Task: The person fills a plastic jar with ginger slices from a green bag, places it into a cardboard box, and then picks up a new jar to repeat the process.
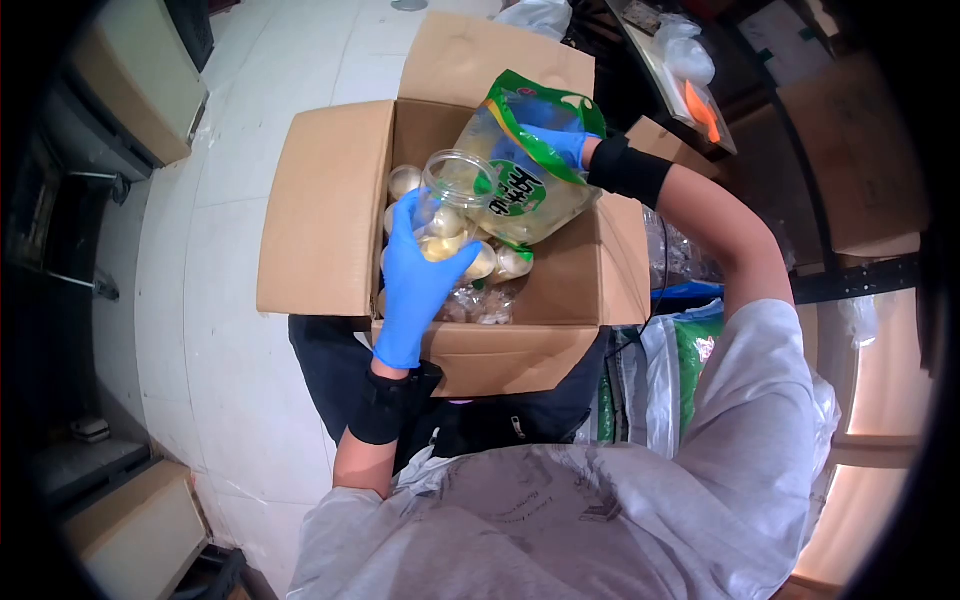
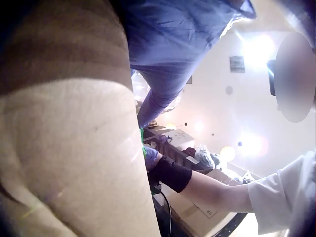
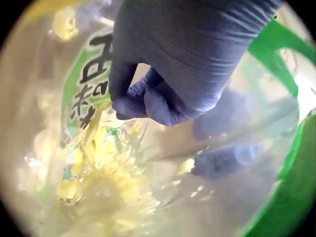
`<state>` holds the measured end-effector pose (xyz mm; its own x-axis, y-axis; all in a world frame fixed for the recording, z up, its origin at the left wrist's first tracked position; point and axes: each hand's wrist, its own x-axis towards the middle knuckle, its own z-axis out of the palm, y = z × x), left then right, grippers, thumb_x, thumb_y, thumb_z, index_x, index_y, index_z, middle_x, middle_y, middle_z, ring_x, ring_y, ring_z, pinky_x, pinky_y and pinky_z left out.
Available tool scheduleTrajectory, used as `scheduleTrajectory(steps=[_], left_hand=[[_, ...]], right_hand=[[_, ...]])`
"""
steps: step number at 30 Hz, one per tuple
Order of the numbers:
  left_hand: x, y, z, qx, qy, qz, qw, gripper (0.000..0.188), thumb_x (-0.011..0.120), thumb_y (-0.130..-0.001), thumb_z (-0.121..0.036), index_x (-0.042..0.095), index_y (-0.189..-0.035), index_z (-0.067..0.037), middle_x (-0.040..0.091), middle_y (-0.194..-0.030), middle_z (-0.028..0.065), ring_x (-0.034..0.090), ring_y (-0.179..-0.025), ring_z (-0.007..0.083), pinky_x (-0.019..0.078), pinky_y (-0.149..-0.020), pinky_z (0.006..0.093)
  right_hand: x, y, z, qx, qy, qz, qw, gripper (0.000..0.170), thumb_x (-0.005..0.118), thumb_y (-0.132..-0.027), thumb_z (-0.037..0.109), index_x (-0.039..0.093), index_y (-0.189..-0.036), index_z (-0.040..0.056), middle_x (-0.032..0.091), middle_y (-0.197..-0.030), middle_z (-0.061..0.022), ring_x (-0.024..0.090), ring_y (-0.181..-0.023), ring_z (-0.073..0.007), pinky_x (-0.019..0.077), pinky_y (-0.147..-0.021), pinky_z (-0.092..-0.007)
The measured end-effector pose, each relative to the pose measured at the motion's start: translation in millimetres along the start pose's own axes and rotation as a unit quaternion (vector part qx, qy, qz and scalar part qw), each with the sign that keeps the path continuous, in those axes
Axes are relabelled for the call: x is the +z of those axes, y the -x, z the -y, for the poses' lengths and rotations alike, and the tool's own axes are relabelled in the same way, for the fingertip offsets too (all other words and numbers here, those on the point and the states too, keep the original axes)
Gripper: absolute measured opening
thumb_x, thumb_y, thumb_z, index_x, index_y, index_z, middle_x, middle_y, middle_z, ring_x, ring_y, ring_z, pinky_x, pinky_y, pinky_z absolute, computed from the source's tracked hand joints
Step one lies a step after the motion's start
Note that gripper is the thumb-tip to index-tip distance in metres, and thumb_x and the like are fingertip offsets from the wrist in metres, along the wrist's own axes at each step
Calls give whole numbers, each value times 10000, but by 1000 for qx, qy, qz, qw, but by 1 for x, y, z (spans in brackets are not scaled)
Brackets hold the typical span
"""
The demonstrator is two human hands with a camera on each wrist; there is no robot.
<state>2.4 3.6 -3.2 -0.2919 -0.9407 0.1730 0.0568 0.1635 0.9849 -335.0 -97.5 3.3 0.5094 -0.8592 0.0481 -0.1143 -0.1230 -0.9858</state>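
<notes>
My left hand (image 1: 412, 285), in a blue glove, grips a clear plastic cup (image 1: 450, 205) by its side, its round open rim tilted up beside a bag. The clear plastic bag (image 1: 540, 210) has green trim and a green label with dark lettering. My gloved right hand (image 1: 560, 145) reaches into the bag's top. In the right wrist view its curled fingers pinch a pale yellow strip (image 3: 95, 123) above more crinkled yellow pieces (image 3: 111, 168). The left wrist view is mostly blocked by cardboard and the glove.
An open cardboard box (image 1: 330, 210) surrounds the work, flaps folded outward. Inside are several small clear tubs (image 1: 513, 262) with pale contents. A shelf with an orange object (image 1: 703, 112) stands at back right. Green-and-white sacks (image 1: 690, 370) lie right of the box.
</notes>
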Motion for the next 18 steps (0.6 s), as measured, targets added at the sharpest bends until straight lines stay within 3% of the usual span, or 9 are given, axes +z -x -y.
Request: scheduleTrajectory(steps=[1,2,3,4,5,11,12,16,18], left_hand=[[-1,0,-1,-13,-3,5,1000,821,888,-716,-136,438,-1393,-24,588,-1291,157,585,-1190,245,503,-988,367],[-1,0,-1,-10,-2,6,1000,821,888,-716,-136,438,-1393,-24,588,-1291,157,585,-1190,245,503,-988,367],[0,0,2,-7,-5,7,1000,823,887,-714,-138,437,-1393,-26,587,-1290,159,585,-1189,245,503,-987,367],[0,-1,4,-3,-7,7,1000,825,887,-713,-139,435,-1393,-28,587,-1290,160,586,-1187,245,504,-986,366],[0,-1,7,-1,-6,8,1000,825,887,-713,-139,435,-1393,-28,587,-1290,160,586,-1187,245,504,-986,366],[1,-1,8,3,-10,19,1000,848,893,-705,-158,426,-1402,-37,583,-1302,163,579,-1198,252,498,-997,377],[1,-1,8,3,-23,17,1000,855,896,-701,-167,425,-1403,-38,584,-1300,163,578,-1199,255,496,-998,380],[1,0,4,18,-34,17,999,878,906,-692,-194,419,-1406,-33,582,-1309,173,578,-1203,268,494,-999,386],[1,-1,7,15,-24,30,999,878,907,-693,-202,419,-1403,-31,580,-1315,180,577,-1205,273,491,-1004,387]], right_hand=[[-1,1,7,-21,-75,30,997,361,592,-1015,280,629,-1301,64,691,-1215,-105,659,-1027,-210,532,-880,-350],[5,0,32,39,219,54,973,291,626,-976,245,669,-1184,46,708,-1069,-106,661,-928,-209,529,-826,-350],[13,-1,57,95,494,73,861,229,661,-938,211,710,-1067,28,724,-923,-106,662,-830,-208,525,-773,-350],[24,-4,74,169,493,50,852,202,702,-833,158,714,-958,-1,710,-842,-190,680,-774,-296,525,-744,-384],[25,-1,84,168,496,48,851,202,702,-833,158,714,-958,-1,710,-842,-190,680,-774,-296,525,-744,-384],[33,21,143,227,458,-96,854,134,683,-809,135,696,-831,4,667,-719,-89,630,-671,-158,531,-684,-321],[36,24,156,284,422,-124,852,140,701,-822,142,694,-822,2,676,-724,-61,625,-673,-127,531,-687,-303],[12,43,144,181,442,-160,864,131,712,-877,134,715,-897,5,660,-729,7,580,-674,-49,498,-648,-239],[6,49,146,185,416,-184,871,144,716,-882,139,711,-905,-3,664,-746,8,582,-692,-48,498,-664,-237]])
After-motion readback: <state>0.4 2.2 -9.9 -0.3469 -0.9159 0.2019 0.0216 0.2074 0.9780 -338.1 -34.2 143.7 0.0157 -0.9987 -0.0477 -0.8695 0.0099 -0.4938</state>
